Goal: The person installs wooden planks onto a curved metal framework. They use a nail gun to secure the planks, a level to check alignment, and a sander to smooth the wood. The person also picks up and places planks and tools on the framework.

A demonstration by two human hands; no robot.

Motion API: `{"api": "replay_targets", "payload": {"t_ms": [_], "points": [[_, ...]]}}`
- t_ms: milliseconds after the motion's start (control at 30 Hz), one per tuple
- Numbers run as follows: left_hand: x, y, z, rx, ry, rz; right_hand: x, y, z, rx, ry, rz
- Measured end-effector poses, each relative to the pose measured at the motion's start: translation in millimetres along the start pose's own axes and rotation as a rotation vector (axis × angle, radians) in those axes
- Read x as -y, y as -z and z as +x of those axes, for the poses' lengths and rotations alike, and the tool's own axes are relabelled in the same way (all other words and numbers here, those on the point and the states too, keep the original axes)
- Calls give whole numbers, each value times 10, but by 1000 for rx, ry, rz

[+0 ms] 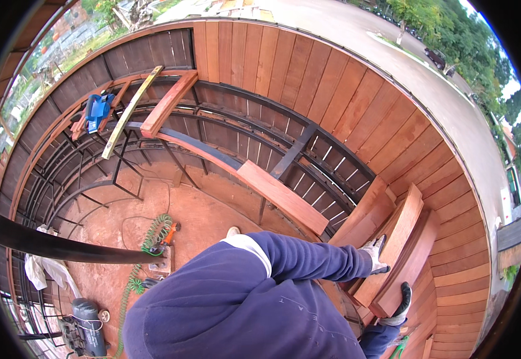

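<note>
My left hand (pixel 374 255), in a white glove with black fingertips, grips the left edge of a light brown wooden board (pixel 395 242). Some of its fingers are hidden at that edge. Lower down, my right hand (pixel 402 304), gloved alike, is closed around the near end of a redder, curved wooden board (pixel 408 263). These two boards lie side by side, slanting away from me, on top of other timber. Another reddish board (pixel 365 212) lies to the left of them, partly covered.
A curved slatted wall (pixel 356 102) surrounds a black metal bench frame (pixel 296 152). A plank (pixel 284 197) lies on the frame. Further left are a beam (pixel 169 103), a yellow level (pixel 132 110) and a blue power planer (pixel 99 111). A green coiled hose (pixel 156 233) and a compressor (pixel 89 323) are on the floor.
</note>
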State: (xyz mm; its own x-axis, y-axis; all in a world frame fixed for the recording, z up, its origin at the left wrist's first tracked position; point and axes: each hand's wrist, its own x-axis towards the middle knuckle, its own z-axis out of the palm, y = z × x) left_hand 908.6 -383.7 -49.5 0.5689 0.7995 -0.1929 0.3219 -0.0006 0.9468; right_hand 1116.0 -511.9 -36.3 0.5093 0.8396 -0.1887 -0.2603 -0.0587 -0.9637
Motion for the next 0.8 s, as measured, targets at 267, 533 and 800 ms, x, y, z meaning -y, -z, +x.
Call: {"api": "replay_targets", "payload": {"t_ms": [267, 533, 800], "points": [[-500, 684, -595, -89, -340, -229, 785, -243, -779, 120, 202, -372], [-857, 1604, -1252, -178, -541, -841, 538, -1572, -1179, 500, 504, -566], [363, 3477, -1983, -416, -466, -1096, -215, -4268, -1490, 761, 456, -686]]}}
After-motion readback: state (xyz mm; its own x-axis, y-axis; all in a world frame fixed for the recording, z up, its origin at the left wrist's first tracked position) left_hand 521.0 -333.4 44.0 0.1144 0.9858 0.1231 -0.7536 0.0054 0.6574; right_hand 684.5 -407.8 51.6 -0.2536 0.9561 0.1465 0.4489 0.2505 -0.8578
